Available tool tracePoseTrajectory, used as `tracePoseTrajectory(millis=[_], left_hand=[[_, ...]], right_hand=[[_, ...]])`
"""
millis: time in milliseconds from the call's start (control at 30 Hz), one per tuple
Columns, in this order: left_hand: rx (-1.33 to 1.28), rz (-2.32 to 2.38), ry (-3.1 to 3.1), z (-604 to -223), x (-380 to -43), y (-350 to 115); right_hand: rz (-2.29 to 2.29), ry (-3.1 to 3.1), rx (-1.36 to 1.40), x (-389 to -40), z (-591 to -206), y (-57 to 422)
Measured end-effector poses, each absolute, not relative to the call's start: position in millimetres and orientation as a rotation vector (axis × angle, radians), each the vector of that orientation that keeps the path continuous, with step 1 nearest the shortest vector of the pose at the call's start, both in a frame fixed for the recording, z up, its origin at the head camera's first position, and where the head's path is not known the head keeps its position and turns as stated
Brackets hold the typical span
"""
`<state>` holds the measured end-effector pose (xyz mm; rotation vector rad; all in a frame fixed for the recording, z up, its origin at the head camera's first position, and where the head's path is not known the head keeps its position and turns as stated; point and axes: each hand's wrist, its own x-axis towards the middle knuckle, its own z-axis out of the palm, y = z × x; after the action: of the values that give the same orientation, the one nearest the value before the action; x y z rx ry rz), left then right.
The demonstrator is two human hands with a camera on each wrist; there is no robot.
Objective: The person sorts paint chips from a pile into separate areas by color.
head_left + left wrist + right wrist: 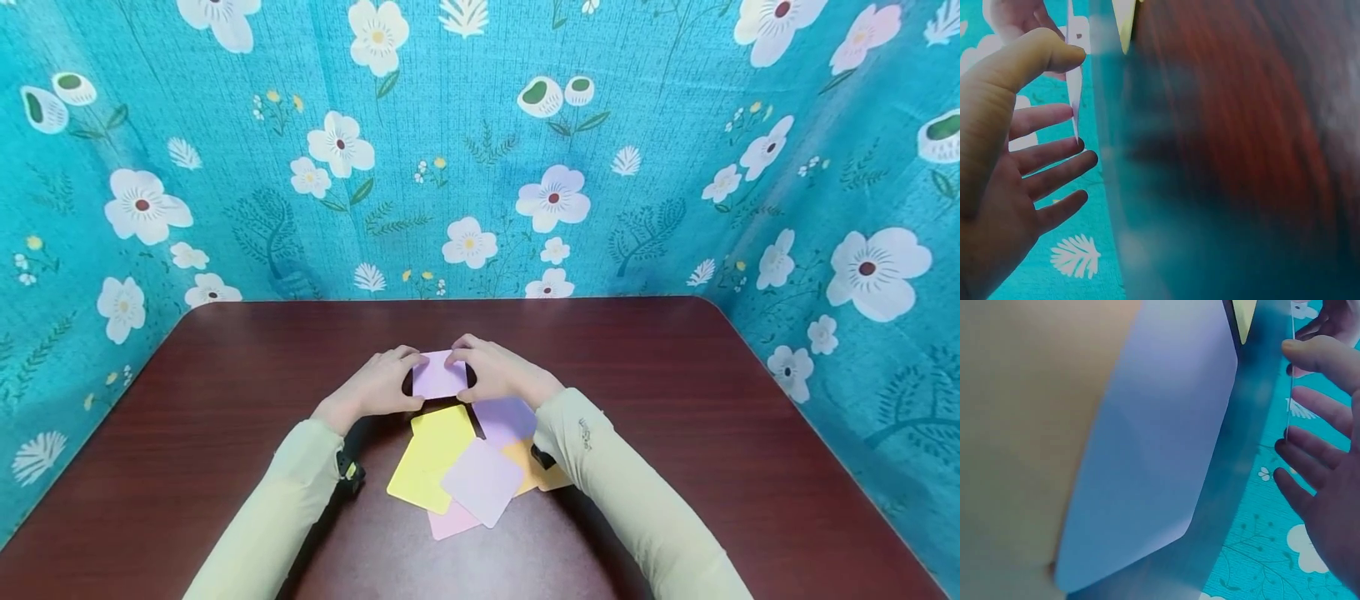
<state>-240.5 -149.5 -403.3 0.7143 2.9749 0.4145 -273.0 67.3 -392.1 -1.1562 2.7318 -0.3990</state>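
Observation:
In the head view a pale pink-lilac square card (pixel 440 379) is held by its two sides above the far part of the table. My left hand (pixel 381 385) pinches the left side between thumb and fingertips, while my right hand (pixel 495 372) pinches the right side. Both wrist views show the card nearly edge-on; in the left one it is a thin pale strip (pixel 1074 87) between thumb and index finger. Closest below the hands lie yellow cards (pixel 427 462) and a purple card (pixel 506 419), the latter partly under my right forearm.
A lilac card (pixel 483 482) overlaps the yellow ones, a pink card (pixel 452 521) and orange cards (pixel 527 463). They lie on a dark reddish-brown table (pixel 247 375). Blue floral cloth (pixel 465 167) hangs behind and at both sides.

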Motion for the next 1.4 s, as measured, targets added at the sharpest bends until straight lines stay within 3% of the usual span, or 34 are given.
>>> tracePoseTrajectory(millis=[533, 1400], left_hand=[[0.641, 0.505, 2.944, -408.0, -265.5, -169.9], [0.603, 0.374, 2.927, -410.8, -286.7, -171.7]], right_hand=[[-0.389, 2.751, -1.040, -298.0, -402.9, 37.2], [-0.505, 2.724, -0.918, -305.8, -409.9, 21.4]])
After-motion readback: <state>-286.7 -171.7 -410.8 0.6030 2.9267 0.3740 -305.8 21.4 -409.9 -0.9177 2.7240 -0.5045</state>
